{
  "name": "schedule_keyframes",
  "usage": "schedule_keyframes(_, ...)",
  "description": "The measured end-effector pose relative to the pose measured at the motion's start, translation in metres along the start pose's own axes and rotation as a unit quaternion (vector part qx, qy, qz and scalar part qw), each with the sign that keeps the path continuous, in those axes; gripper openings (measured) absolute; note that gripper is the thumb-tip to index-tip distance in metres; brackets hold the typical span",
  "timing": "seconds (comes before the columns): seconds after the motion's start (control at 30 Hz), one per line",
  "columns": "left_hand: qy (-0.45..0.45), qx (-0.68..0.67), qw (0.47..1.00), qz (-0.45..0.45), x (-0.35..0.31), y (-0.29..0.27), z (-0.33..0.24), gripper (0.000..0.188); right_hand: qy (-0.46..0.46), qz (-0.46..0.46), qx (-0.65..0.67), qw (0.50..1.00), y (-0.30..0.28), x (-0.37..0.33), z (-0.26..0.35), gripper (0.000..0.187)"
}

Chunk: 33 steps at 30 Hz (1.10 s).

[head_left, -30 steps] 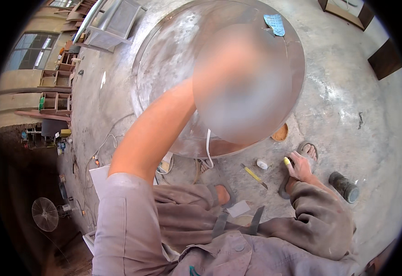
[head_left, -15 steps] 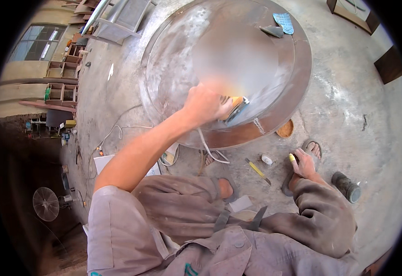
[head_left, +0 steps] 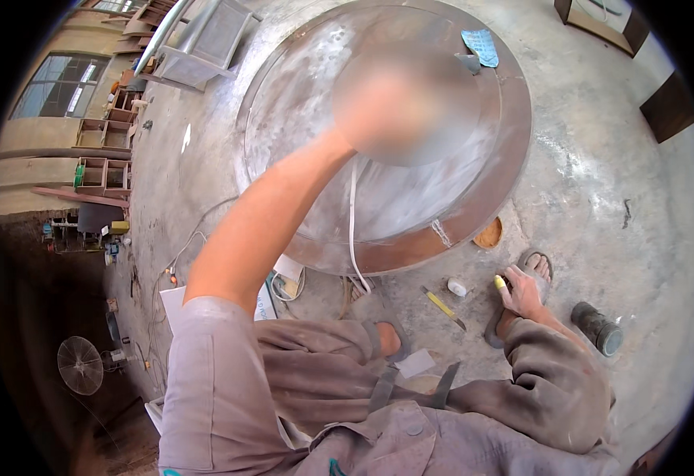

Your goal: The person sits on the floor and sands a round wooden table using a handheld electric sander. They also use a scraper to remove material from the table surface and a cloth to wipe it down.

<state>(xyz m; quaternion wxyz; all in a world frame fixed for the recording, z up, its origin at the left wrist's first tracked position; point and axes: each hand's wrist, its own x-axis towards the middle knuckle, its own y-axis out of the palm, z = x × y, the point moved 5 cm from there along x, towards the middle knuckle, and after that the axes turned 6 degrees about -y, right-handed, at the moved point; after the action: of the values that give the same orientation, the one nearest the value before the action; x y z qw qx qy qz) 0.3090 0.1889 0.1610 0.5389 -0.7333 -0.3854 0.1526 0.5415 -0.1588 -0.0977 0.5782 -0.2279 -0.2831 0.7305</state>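
Note:
My left hand [head_left: 382, 111] reaches over the round, dusty tabletop [head_left: 299, 194]. A blur hides its fingers and most of the yellow-and-black power sander they grip; only a yellowish smear shows beside the hand. From there a white cord [head_left: 353, 214] runs down across the near rim. Low at the right, my right hand [head_left: 524, 292] hangs beside my sandalled foot [head_left: 537, 264], fingers loosely bent and apart. One digit has a yellow covering [head_left: 500, 282] at its tip, and I see nothing else in that hand. A blue abrasive sheet [head_left: 482, 47] and a grey piece [head_left: 469, 63] lie at the far right rim.
On the concrete floor are a yellow utility knife [head_left: 444, 308], a small white object [head_left: 457, 286], a bowl of orange-brown powder [head_left: 489, 234] and a dark cylindrical container [head_left: 597, 328]. A fan [head_left: 80, 365] stands at the left. Cables [head_left: 188, 246] trail left of the tabletop.
My left hand has moved the sander from the near edge farther in over the tabletop, into the blurred area. My right hand stays by my foot. The view has shifted slightly.

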Motion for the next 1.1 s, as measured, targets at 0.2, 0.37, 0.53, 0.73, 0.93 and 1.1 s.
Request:
schedule_keyframes(0.2, -0.002, -0.029, 0.999, -0.021, -0.008, 0.005, -0.011, 0.037, -0.007, 0.004, -0.020, 1.000, 0.004, -0.002, -0.009, 0.018)
schedule_keyframes(0.37, -0.030, 0.028, 0.999, 0.006, -0.101, -0.007, -0.041, 0.032, 0.005, 0.002, -0.006, 1.000, 0.004, -0.004, -0.008, 0.017)
schedule_keyframes(0.53, -0.126, 0.069, 0.989, 0.040, -0.149, -0.019, -0.069, 0.030, 0.000, -0.010, -0.020, 1.000, 0.005, -0.002, -0.005, 0.017)
schedule_keyframes(0.73, -0.048, 0.066, 0.996, 0.035, -0.070, 0.011, -0.093, 0.031, 0.018, 0.001, -0.020, 1.000, -0.004, -0.002, 0.002, 0.020)
schedule_keyframes(0.93, 0.012, 0.080, 0.997, -0.006, 0.018, 0.044, -0.099, 0.039, 0.010, 0.004, -0.013, 1.000, 0.001, -0.002, 0.001, 0.023)
schedule_keyframes(1.1, 0.061, 0.169, 0.984, -0.018, 0.056, 0.076, -0.095, 0.043, 0.004, 0.006, -0.023, 1.000, -0.001, -0.003, -0.002, 0.024)
